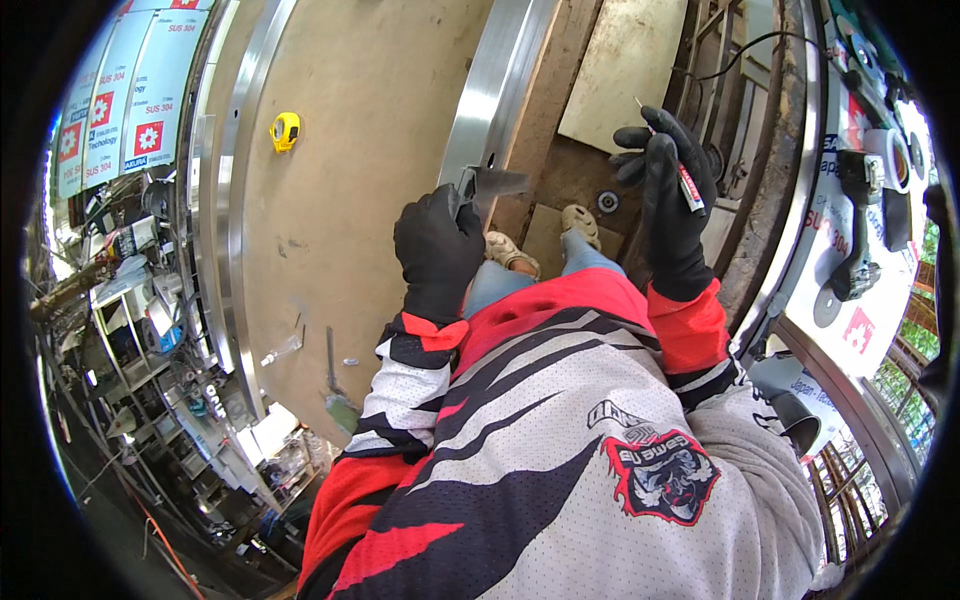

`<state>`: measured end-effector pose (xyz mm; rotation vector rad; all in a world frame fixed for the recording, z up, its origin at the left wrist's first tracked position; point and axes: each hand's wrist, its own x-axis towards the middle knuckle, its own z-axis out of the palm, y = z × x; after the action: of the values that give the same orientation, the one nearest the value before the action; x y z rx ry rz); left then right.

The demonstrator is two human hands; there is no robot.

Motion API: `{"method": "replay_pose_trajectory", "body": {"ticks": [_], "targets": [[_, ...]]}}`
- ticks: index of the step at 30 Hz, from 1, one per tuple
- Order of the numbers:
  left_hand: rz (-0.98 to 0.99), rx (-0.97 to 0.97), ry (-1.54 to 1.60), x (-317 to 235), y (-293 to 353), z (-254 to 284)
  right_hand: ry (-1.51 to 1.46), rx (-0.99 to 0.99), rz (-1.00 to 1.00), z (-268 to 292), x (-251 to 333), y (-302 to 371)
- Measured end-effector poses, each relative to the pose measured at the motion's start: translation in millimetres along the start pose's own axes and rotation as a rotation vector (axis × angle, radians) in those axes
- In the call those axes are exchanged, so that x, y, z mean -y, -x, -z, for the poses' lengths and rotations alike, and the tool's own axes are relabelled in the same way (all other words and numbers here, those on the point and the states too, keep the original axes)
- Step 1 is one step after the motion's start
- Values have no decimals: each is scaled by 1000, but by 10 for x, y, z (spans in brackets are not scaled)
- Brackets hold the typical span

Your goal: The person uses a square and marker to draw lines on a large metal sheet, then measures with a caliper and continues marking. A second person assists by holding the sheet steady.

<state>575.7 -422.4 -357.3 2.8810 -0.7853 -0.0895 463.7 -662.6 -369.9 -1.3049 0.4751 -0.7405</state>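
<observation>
Bar of shiny silver steel (505,80) lies directly beyond the black-gloved left hand (437,240), its near end just beside that hand's fingers. The bar's long axis runs away from the wearer, leaning a little rightward as it goes, along the right side of a broad tan bench (350,170). Of the 2 hands, the left is clearly the nearer; the black-gloved right hand (677,185) is up to the right, well apart from both the bar and its partner.

The left hand is closed around 1 end of a grey, flat metal blade (503,183), which lies crosswise to the bar at its near end and juts toward the right hand. Whether the blade sits flush on the steel cannot be told. 1 small dark hole in the bar shows just beyond the blade.

The right hand grips a slim white-and-red marker (690,187), its thin tip pointing forward and leftward, clear of the steel; the fingers curl only loosely. Left of and beyond the left hand, a yellow rounded tape measure (286,131) rests on the bench.
</observation>
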Motion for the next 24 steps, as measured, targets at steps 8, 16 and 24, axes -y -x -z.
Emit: {"method": "replay_pose_trajectory", "body": {"ticks": [8,16,24], "targets": [[55,-29,189,-57,-14,2,-125,62,-143,-119,-242,45],[94,-10,216,-108,-21,15,-239,143,-200,-184,-449,164],[80,-11,259,-99,-26,20,-230,156,-236,-111,-531,234]]}}
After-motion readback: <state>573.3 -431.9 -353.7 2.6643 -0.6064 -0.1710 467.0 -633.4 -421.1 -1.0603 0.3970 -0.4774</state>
